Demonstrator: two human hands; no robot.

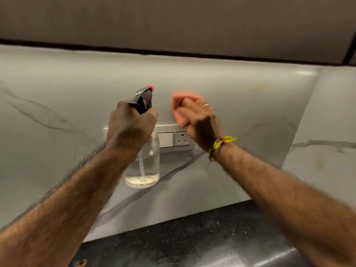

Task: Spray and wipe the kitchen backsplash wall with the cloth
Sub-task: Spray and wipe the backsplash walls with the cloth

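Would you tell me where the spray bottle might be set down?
The dark countertop lies bare between the two forearms, below the backsplash. It is crowded around the socket plate, where the left hand holds the spray bottle and the right hand holds the cloth.

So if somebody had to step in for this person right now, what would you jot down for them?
Left hand: holds the spray bottle by its trigger head, nozzle toward the backsplash; little liquid left.
Right hand: presses the pink cloth on the wall just above the socket panel.
Done: can't tell how much is wiped.
Left: yellowish marks upper right and on the side wall; keep spray off the socket.
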